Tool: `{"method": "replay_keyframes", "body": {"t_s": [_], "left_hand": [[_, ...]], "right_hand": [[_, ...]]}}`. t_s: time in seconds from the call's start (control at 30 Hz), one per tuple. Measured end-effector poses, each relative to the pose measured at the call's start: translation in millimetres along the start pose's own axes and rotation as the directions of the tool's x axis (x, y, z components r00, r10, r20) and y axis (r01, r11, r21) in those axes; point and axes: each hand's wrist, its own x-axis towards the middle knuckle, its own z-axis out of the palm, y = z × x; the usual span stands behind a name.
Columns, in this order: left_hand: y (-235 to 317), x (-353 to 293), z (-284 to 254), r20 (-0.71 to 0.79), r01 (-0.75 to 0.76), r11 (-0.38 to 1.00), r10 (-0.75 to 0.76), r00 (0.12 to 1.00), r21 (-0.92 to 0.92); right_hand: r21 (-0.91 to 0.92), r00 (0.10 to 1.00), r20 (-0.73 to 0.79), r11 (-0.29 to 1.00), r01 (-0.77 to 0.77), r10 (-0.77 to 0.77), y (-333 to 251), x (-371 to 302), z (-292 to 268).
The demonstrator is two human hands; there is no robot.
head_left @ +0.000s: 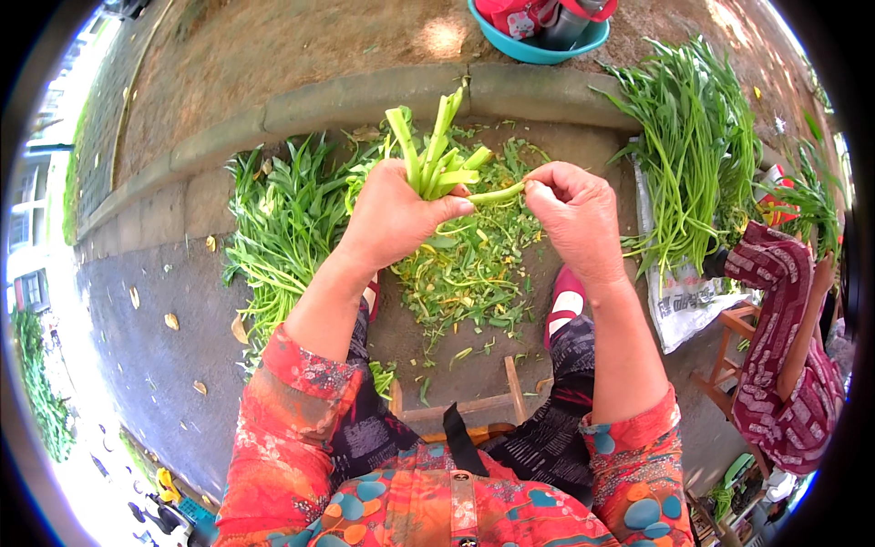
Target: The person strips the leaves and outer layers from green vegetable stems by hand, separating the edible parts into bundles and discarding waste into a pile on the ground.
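Note:
My left hand (394, 217) is closed around a bunch of thick, pale green vegetable stalks (436, 150), their cut ends pointing up and away from me. One stalk (497, 194) sticks out sideways toward the right. Its tip is pinched between the thumb and fingers of my right hand (574, 211). Below both hands, trimmed leaves and stem bits (465, 283) lie scattered on the ground between my feet. On the left, beside my left forearm, rests a heap of long leafy greens (283, 228).
A tall pile of leafy greens (697, 155) lies on a white sack (679, 310) at the right. Beyond runs a low concrete curb (355, 102), with a turquoise basin (538, 50) behind it. Another person in a maroon patterned garment (775, 365) sits at far right beside a wooden stool (725, 351).

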Motion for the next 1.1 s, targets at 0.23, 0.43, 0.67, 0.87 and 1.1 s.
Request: {"method": "replay_keyframes", "body": {"t_s": [0.23,0.43,0.67,0.87,1.1], "left_hand": [[1.1,-0.5,2.8,-0.013,0.041,0.998,-0.041,0.999,-0.049],[-5.6,1.3,-3.1,-0.033,0.080,0.989,-0.085,0.996,-0.127],[-4.9,5.1,-4.9,-0.004,0.119,0.923,-0.130,0.992,-0.367],[0.8,2.9,5.9,-0.079,0.086,0.939,-0.119,0.990,-0.332],[-0.6,4.0,12.9,-0.084,0.030,0.944,-0.061,0.995,-0.328]], "right_hand": [[0.306,0.996,-0.028,0.949,-0.077,0.089,9.9,4.6,0.2],[0.496,0.983,-0.088,0.863,-0.096,0.159,-4.3,11.3,-14.7],[0.257,0.995,-0.071,0.965,-0.048,0.068,13.6,14.7,-9.7],[0.149,1.000,-0.021,0.989,0.001,0.002,2.9,10.2,-3.6],[0.137,0.998,0.056,0.991,0.016,-0.024,-4.6,7.1,0.2]]}}
